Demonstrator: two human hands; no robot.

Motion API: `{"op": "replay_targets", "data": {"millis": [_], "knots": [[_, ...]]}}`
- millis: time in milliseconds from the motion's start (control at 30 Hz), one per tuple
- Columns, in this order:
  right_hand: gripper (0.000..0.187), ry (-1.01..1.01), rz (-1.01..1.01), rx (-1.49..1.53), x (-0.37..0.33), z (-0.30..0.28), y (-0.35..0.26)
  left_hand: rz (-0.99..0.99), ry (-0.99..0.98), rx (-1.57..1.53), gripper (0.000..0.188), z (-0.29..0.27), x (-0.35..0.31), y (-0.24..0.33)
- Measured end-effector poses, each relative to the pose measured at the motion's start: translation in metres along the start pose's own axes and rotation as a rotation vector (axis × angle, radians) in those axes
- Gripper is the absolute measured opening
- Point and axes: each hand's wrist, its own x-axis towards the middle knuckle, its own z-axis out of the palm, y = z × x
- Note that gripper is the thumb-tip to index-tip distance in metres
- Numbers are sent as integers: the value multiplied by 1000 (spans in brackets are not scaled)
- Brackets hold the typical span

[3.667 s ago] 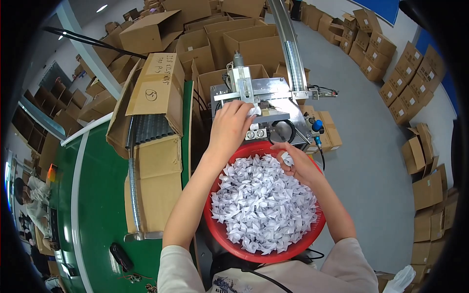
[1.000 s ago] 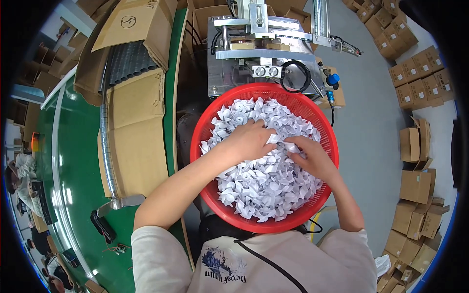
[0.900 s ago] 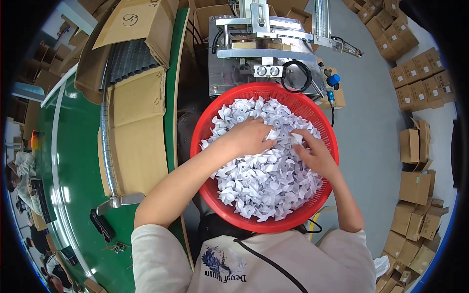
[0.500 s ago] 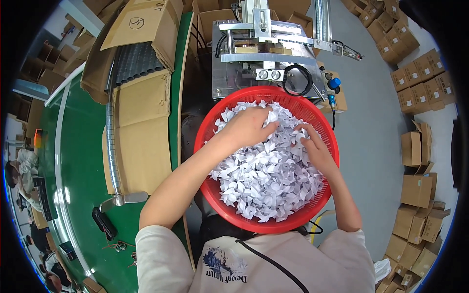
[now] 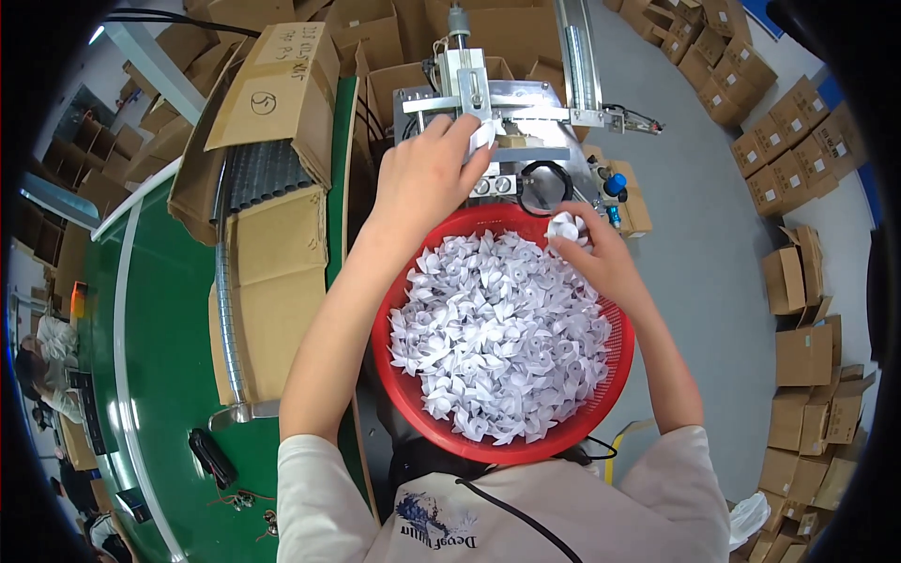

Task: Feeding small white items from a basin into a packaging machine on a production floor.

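Observation:
A red plastic basket (image 5: 624, 361) sits in front of me, heaped with small white pinwheel-shaped pieces (image 5: 497, 338). Beyond its far rim, my left hand (image 5: 422, 178) is closed in a pinch on a white pinwheel-shaped piece (image 5: 483, 136), right at the metal machine (image 5: 556, 113). Parts of the machine are hidden behind that hand. Over the basket's far right rim, the fingers of my right hand (image 5: 601, 253) curl around one or more white pinwheel-shaped pieces (image 5: 566, 227); how many cannot be told.
On the left, an open cardboard box (image 5: 272, 84) of dark grey tubes lies on the green table (image 5: 169, 310), beside a flexible metal arm (image 5: 223, 310). A black ring (image 5: 570, 188) stands out on the machine's near side. Stacked cartons (image 5: 802, 357) line the right.
My left hand has risen from the heap and reached forward to the machine with a white piece. My right hand has lifted out to the far right rim, holding white material.

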Motion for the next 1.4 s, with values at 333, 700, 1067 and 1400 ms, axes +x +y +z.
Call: {"op": "replay_targets", "data": {"millis": [333, 700, 1067, 1400], "knots": [[39, 145, -220, -185, 28, -8, -25, 132, -216, 357, 27, -8, 35, -5], [33, 112, -482, -812, 99, -14, -61, -272, -158, -797, 25, -30, 30, -24], [29, -61, -496, -1203, 139, 10, -87, -183, -21, -921, 26, -11, 11, -29], [18, -149, -615, -910, 143, -19, -66, 53, 115, -634, 45, 25, 16, -28]]}}
